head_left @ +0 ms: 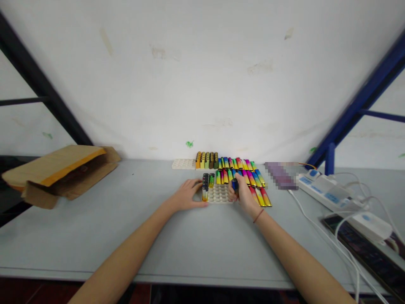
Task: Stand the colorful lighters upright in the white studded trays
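Head view shows the right hand with its grip closed round a dark blue lighter, long axis upright, over the white tray mid-tabletop, while the left hand lies flat, loosely spread, steadying the tray's left edge; bare tabletop lies nearer.

Both forearms bare, reaching forward from the near edge of the table, converging toward its middle. Left hand palm down, fingers spread slightly and flat, fingertips pointing right, thumb tucked along the near side. Left wrist straight, arm coming in from lower left. Right hand curled, fingers wrapped in a closed grip, knuckles facing up and left, thumb side toward the left hand. Right wrist slightly bent, thin red band around it. Hands near each other, not touching.
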The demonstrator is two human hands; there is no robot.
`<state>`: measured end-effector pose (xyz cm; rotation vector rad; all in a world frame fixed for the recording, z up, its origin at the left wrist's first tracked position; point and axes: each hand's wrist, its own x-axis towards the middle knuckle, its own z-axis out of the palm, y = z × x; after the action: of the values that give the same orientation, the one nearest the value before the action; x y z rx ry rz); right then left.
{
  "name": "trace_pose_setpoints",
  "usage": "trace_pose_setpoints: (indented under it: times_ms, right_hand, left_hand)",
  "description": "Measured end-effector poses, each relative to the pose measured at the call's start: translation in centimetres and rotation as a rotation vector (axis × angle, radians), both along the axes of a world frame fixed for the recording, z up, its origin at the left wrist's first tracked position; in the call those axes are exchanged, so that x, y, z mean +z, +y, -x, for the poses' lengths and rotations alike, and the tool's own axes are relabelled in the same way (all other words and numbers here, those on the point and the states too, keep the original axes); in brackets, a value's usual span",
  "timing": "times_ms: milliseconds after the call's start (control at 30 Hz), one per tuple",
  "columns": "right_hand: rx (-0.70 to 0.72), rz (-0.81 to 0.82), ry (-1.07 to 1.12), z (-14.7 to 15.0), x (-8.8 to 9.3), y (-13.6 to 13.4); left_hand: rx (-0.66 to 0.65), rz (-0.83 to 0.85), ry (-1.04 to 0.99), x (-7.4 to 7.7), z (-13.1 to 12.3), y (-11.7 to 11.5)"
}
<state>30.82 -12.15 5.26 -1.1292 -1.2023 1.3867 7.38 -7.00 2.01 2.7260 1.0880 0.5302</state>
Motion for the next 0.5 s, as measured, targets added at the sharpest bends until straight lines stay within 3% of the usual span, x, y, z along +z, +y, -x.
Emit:
trace_pose_setpoints:
  times_ms: [167, 367, 500]
  right_hand:
    - [-0.105, -0.009, 0.007, 0.27, -0.73, 0.06]
    - [-0.235, -0.112, -0.061, 0.55, -0.34, -0.41]
    - [-0.34, -0.083, -0.066, 0.83, -0.15, -0.41]
  left_hand:
    - [-0.004, 0.006, -0.014, -0.03, 0.0, 0.0]
    - [-0.005, -0.004, -0.023, -0.11, 0.02, 0.02]
    - [0.0, 0.004, -0.009, 0.0, 0.03, 0.0]
